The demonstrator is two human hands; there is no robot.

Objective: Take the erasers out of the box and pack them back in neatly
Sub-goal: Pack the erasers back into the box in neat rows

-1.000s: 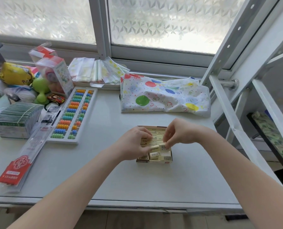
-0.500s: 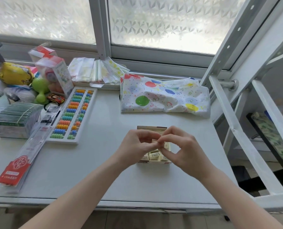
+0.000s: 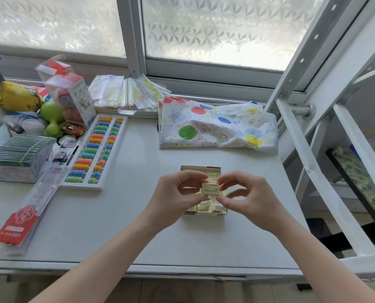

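Note:
A small open cardboard box [image 3: 200,167] lies on the grey table, with several cream erasers [image 3: 205,204] showing at its near end. Above the box I hold one cream eraser [image 3: 211,189] level between both hands. My left hand [image 3: 175,197] pinches its left end between thumb and fingers. My right hand [image 3: 249,194] pinches its right end the same way. My hands hide the middle of the box.
A colourful abacus [image 3: 94,152] lies to the left, with a red-labelled packet [image 3: 23,217] and a stack of green-edged packs [image 3: 18,154] beyond it. A balloon-print bag [image 3: 217,127] lies behind the box. A white metal frame [image 3: 309,162] stands at the right table edge.
My hands have lifted one eraser out of the box and drawn slightly apart, so it now shows between my fingertips. The right hand came round from over the box.

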